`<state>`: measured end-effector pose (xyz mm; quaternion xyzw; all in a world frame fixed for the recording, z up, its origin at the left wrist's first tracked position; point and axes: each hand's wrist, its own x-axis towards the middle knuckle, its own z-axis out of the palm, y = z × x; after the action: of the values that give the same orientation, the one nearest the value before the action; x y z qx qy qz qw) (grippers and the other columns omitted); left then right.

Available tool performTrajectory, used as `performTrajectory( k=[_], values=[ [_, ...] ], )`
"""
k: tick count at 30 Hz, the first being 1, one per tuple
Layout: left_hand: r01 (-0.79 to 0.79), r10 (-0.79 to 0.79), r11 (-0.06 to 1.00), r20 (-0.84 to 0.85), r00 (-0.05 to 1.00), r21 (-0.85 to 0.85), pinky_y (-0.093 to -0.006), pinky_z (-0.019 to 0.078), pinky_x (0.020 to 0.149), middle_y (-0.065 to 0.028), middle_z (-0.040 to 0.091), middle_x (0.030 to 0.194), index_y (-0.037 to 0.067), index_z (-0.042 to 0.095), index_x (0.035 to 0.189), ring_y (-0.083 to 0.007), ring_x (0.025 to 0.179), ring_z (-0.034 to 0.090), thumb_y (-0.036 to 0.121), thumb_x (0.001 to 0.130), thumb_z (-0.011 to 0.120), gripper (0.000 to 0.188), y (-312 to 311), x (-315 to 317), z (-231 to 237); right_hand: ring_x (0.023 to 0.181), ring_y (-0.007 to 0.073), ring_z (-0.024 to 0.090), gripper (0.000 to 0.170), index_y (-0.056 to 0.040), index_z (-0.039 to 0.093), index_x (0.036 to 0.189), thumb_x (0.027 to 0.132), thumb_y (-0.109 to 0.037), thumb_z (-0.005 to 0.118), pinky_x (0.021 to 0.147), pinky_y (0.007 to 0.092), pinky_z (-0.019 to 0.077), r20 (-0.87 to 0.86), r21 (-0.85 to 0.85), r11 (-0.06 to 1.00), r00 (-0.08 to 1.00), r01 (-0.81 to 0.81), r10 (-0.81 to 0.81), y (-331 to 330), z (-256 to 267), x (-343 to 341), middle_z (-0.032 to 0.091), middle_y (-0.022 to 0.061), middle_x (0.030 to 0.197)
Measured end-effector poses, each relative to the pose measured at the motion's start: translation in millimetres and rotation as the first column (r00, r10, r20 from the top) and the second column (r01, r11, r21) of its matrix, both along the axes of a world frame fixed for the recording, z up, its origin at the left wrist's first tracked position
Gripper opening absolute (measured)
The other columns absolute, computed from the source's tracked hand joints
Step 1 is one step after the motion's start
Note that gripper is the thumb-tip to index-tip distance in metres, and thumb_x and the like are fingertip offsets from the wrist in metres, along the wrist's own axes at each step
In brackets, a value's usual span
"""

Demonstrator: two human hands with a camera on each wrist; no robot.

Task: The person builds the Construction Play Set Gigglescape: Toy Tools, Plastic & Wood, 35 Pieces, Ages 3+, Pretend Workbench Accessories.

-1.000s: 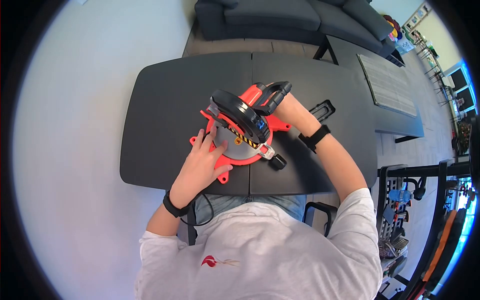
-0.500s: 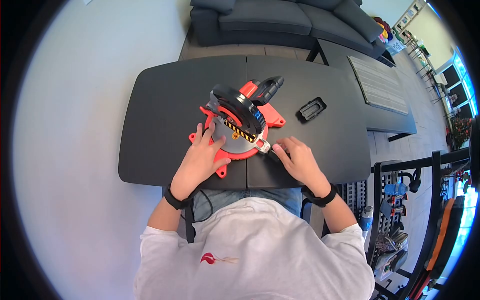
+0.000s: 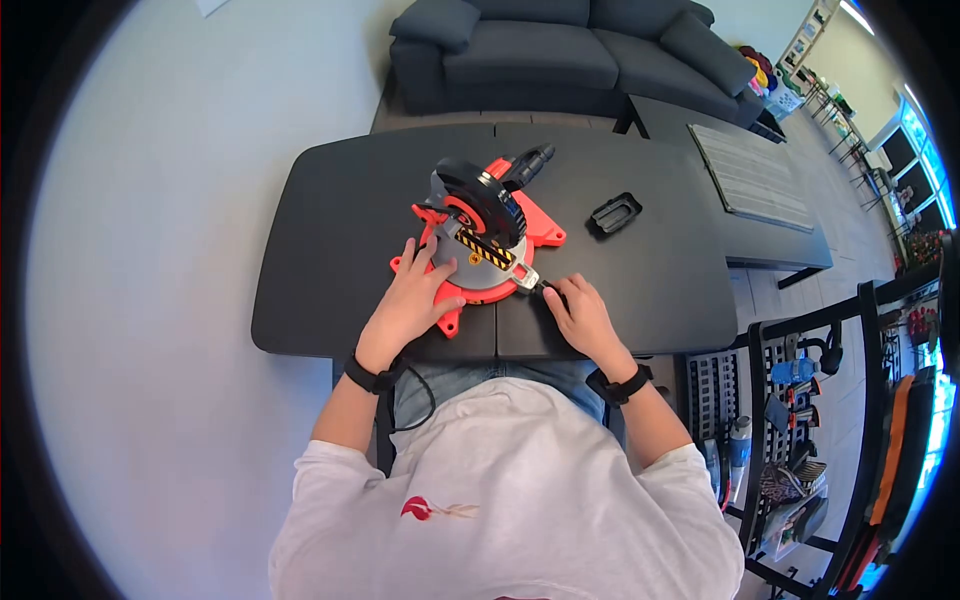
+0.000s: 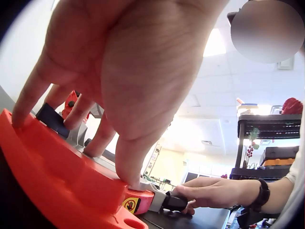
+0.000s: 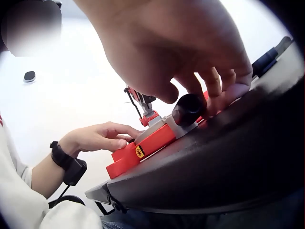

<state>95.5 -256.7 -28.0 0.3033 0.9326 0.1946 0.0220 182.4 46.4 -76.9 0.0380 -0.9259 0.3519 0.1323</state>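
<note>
A red and black miter saw with a grey round turntable stands on the dark table. A yellow-and-black striped strip runs across the turntable below the round blade guard. My left hand rests with spread fingers on the left side of the saw's red base, fingertips on its rim and the turntable. At the front right of the turntable, my right hand pinches a black knob between thumb and fingers. In the left wrist view the right hand is seen side-on at this knob.
A small black tray-like part lies on the table right of the saw. Beyond stand a grey sofa and a lower table with a grey slatted panel. A black shelf rack with tools is at the right.
My right hand has come from the saw's handle at the back down to the knob at the front. The left hand has stayed on the base.
</note>
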Motion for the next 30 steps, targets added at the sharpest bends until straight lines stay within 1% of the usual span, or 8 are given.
performTrajectory(
  k=[10,16,19,21,23,26,29,30],
  values=[
    [-0.018,0.018,1.000,-0.016,1.000,-0.017,-0.0593,0.0358,0.128,-0.0264,0.039,0.172,0.008,0.065,0.150,-0.0560,0.160,0.027,0.039,0.097,0.081,0.063,-0.3,4.6,-5.1,0.101,0.0422,0.067,0.031,0.0016,0.074,0.114,0.106,-0.028,0.070,0.090,0.0493,0.0546,-0.023,-0.021,0.999,0.999,-0.034,0.034,6.4,-7.8,-0.4,0.068,0.0196,0.108],
    [0.002,-0.003,1.000,-0.037,0.999,-0.025,-0.0598,0.0367,0.127,-0.0260,0.039,0.172,0.009,0.064,0.150,-0.0557,0.158,0.030,0.039,0.097,0.081,0.064,-2.7,0.2,-12.1,0.090,0.0375,0.072,0.034,-0.0007,0.074,0.115,0.105,-0.033,0.071,0.082,0.0475,0.0570,0.192,-0.181,0.983,0.979,-0.037,0.072,19.7,14.9,-6.2,0.071,0.0197,0.100],
    [-0.003,0.002,1.000,-0.027,1.000,-0.021,-0.0602,0.0374,0.126,-0.0259,0.039,0.171,0.009,0.064,0.150,-0.0558,0.156,0.032,0.039,0.097,0.081,0.064,-2.4,1.4,-10.9,0.088,0.0364,0.074,0.038,-0.0022,0.074,0.120,0.103,-0.037,0.074,0.080,0.0472,0.0579,0.128,-0.135,0.984,0.987,0.118,-0.101,46.6,10.3,-25.0,0.073,0.0195,0.095],
    [-0.003,0.003,1.000,-0.023,1.000,-0.030,-0.0604,0.0377,0.126,-0.0259,0.039,0.171,0.009,0.064,0.150,-0.0559,0.156,0.032,0.040,0.096,0.081,0.064,-1.3,1.2,-8.8,0.091,0.0387,0.076,0.052,-0.0050,0.066,0.136,0.099,-0.040,0.077,0.083,0.0477,0.0598,0.115,-0.004,0.977,0.970,0.215,-0.213,64.8,26.7,-40.7,0.077,0.0190,0.096],
    [-0.002,0.001,0.999,-0.024,1.000,-0.050,-0.0606,0.0379,0.126,-0.0258,0.040,0.171,0.009,0.065,0.150,-0.0560,0.155,0.033,0.040,0.096,0.081,0.064,-1.1,0.8,-7.1,0.096,0.0403,0.077,0.054,-0.0056,0.064,0.140,0.098,-0.037,0.079,0.085,0.0493,0.0611,0.091,0.123,0.954,0.954,0.274,-0.286,83.8,16.3,-61.6,0.078,0.0201,0.102],
    [0.003,-0.003,1.000,-0.021,1.000,-0.003,-0.0605,0.0381,0.125,-0.0259,0.040,0.171,0.009,0.065,0.149,-0.0562,0.155,0.033,0.041,0.096,0.082,0.064,-3.0,-0.2,-11.7,0.101,0.0412,0.077,0.047,-0.0065,0.070,0.133,0.096,-0.033,0.081,0.087,0.0511,0.0619,0.032,0.354,0.900,0.959,0.253,-0.282,102.4,-3.3,-83.9,0.079,0.0201,0.106],
    [-0.002,0.002,1.000,-0.023,1.000,0.014,-0.0604,0.0378,0.126,-0.0260,0.040,0.171,0.008,0.065,0.148,-0.0568,0.155,0.032,0.041,0.096,0.081,0.064,-2.9,-0.7,-14.8,0.106,0.0409,0.076,0.037,-0.0073,0.075,0.122,0.093,-0.030,0.083,0.090,0.0518,0.0624,0.135,0.374,0.891,0.935,0.257,-0.326,108.2,-1.8,-99.4,0.080,0.0197,0.111],
    [-0.005,0.005,1.000,-0.032,0.999,0.010,-0.0600,0.0383,0.126,-0.0257,0.040,0.170,0.009,0.065,0.148,-0.0569,0.155,0.032,0.040,0.095,0.082,0.063,-2.8,0.6,-14.0,0.104,0.0403,0.077,0.028,-0.0059,0.077,0.112,0.092,-0.026,0.083,0.088,0.0496,0.0622,0.126,0.323,0.907,0.937,0.271,-0.325,108.4,-1.3,-98.6,0.079,0.0182,0.105]
  ],
)
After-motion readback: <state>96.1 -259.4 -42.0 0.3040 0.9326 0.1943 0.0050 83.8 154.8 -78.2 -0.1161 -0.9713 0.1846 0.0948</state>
